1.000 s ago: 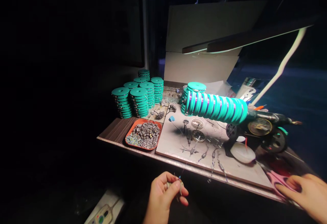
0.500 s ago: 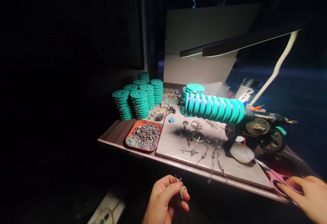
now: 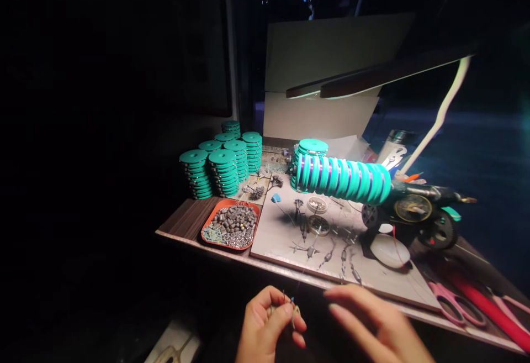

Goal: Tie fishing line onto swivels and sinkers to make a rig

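Note:
Low in the middle, my left hand (image 3: pixel 269 321) pinches a thin line between thumb and forefinger. A tiny blue bit (image 3: pixel 292 300) shows on it just past the fingertips, and a beige band (image 3: pixel 295 315) sits around a finger. To the right, my right hand (image 3: pixel 376 321) is empty, slightly blurred, its thumb and fingers stretched apart towards the left hand. Pink-handled scissors (image 3: pixel 455 303) lie on the table edge, apart from both hands. Several small weighted line rigs (image 3: pixel 344 256) lie on the pale board (image 3: pixel 273 244) ahead.
An orange tray (image 3: pixel 203 224) holds grey weights and small metal parts. Teal spools stand in stacks (image 3: pixel 222 172) behind it. More teal spools (image 3: pixel 343 178) sit in a row on a winding machine (image 3: pixel 414 208). A lamp (image 3: pixel 397 70) hangs above; a red strip (image 3: pixel 484 296) lies right.
My right hand has let go of the pink scissors and moved left, near my left hand. The left hand keeps its pinch on the line. The view has shifted slightly.

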A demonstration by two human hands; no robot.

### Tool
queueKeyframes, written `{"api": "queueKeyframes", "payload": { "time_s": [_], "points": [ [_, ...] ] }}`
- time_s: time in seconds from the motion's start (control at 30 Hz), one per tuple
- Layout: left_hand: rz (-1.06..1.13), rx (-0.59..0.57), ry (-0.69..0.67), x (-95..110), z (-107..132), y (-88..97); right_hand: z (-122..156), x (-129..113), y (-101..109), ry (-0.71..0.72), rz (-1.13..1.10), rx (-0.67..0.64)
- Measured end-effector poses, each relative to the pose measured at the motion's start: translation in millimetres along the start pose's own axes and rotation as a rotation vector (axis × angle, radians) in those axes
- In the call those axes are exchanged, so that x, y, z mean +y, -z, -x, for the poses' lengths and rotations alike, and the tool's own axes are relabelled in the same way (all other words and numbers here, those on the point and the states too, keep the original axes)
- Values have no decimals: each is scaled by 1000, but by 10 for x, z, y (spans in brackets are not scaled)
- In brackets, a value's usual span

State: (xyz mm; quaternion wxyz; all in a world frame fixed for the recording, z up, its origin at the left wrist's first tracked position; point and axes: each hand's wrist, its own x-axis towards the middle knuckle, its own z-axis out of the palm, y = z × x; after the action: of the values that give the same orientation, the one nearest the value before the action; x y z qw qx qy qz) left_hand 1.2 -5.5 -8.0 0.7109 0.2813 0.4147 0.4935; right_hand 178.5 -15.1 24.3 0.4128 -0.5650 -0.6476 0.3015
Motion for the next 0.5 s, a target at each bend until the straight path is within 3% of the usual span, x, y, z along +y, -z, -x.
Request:
{"api": "queueKeyframes", "payload": {
  "time_s": [0.07, 0.17, 0.3, 0.5],
  "points": [
    [-2, 1, -16, -64, -21, 32, -80, -167, -350, -80, -225, -117],
    [3, -18, -41, -95, -16, 50, -168, -142, -640, -288, -621, -314],
    [7, -12, -63, -37, 23, 21, -201, 11, -741, -451, -978, -441],
    [-31, -71, -73, -147, -76, 103, -190, 8, -765, -431, -998, -373]
  ]
}}
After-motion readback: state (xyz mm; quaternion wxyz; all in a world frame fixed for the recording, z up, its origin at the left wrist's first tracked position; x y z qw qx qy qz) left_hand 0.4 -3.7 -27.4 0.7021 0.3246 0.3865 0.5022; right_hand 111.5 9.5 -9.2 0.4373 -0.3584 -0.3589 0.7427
